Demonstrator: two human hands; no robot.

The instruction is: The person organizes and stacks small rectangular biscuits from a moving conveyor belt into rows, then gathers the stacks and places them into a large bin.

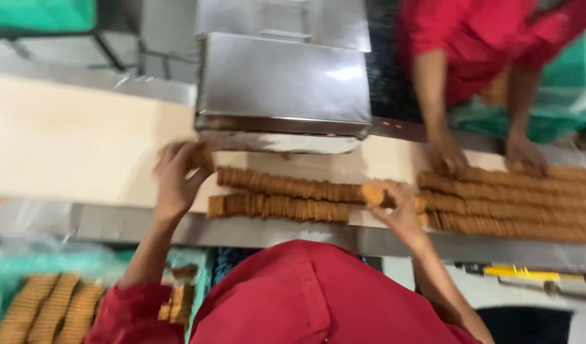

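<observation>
STEP: gathering biscuit rows (pixel 286 196) on the cream belt (pixel 64 146) | LEFT: left hand (pixel 175 175) closed on a few biscuits at row end | RIGHT: right hand (pixel 398 207) pinching one biscuit (pixel 372 193) | NEXT: likely press both ends together, keeping stack upright; co-worker's hands (pixel 449 156) stay apart.

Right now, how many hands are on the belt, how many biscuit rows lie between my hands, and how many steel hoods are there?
Own hands: 2, left hand and right hand
Co-worker's hands: 2
Biscuit rows between own hands: 2
Steel hood: 1
Total: 7
</observation>
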